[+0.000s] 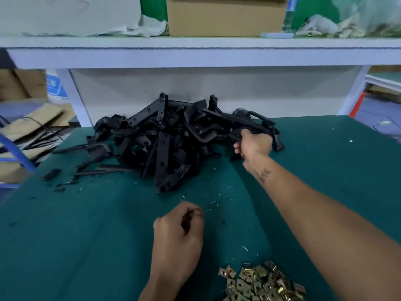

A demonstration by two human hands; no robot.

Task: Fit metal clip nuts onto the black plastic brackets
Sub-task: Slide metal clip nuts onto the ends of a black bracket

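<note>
A heap of black plastic brackets (pixel 165 140) lies at the back of the green table (pixel 86 235). My right hand (pixel 253 146) reaches to the heap's right side and grips one black bracket (pixel 236 132) there. Nearer to me, my left hand (pixel 180 231) hovers over the mat with curled fingers, pinching a small metal clip nut (pixel 196 212) that is mostly hidden between thumb and fingertips. A pile of brass-coloured metal clip nuts (pixel 262 283) sits at the front right, below my right forearm.
Black plastic scraps (pixel 52 174) and thin shavings are scattered on the mat left of the heap. A white shelf (pixel 195 55) crosses above the table's far edge, carrying a cardboard box (pixel 225 16) and bags. Cardboard and cables (pixel 32 131) lie off the table at left.
</note>
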